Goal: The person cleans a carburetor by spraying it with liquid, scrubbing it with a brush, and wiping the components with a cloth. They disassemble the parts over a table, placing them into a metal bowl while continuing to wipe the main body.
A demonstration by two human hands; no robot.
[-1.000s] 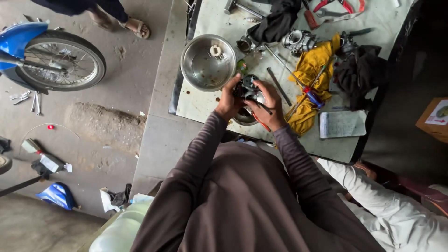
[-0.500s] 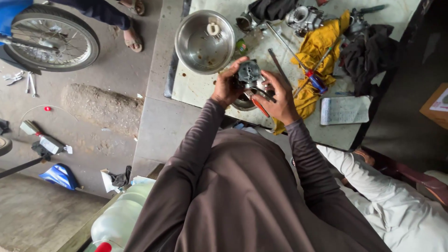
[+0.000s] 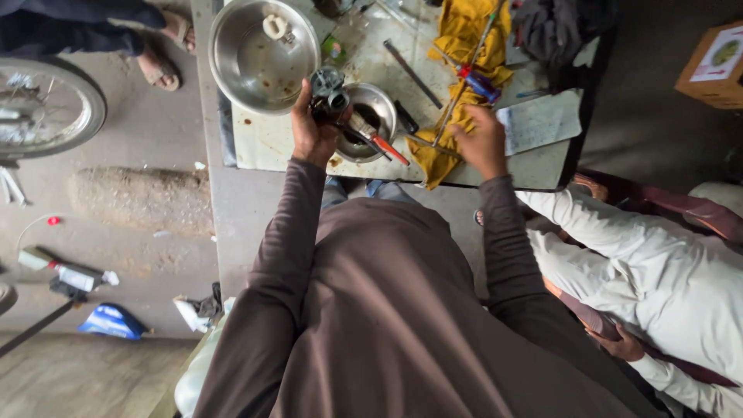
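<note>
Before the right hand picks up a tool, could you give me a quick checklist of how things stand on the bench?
1. Left hand grips the metal engine part: ok.
2. Part held over the small steel bowl: ok.
3. Right hand on the yellow cloth: ok.
4. Right hand closed on a tool: cannot tell.
5. Red-handled screwdriver within reach on the cloth: ok.
6. Bench uncluttered: not ok.
</note>
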